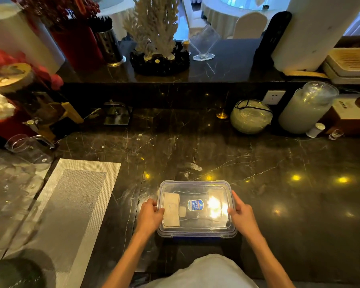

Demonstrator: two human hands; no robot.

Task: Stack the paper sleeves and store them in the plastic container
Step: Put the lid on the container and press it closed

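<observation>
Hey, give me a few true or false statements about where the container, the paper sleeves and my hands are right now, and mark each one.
1. The clear plastic container has its lid on. True.
2. The beige paper sleeves lie on the grey woven placemat. False: they lie inside the container, at its left end, seen through the lid.
3. The left hand grips the container's left side and the right hand its right side. True.
4. The container stands on the placemat. False: it stands on the dark marble counter, right of the placemat.
</observation>
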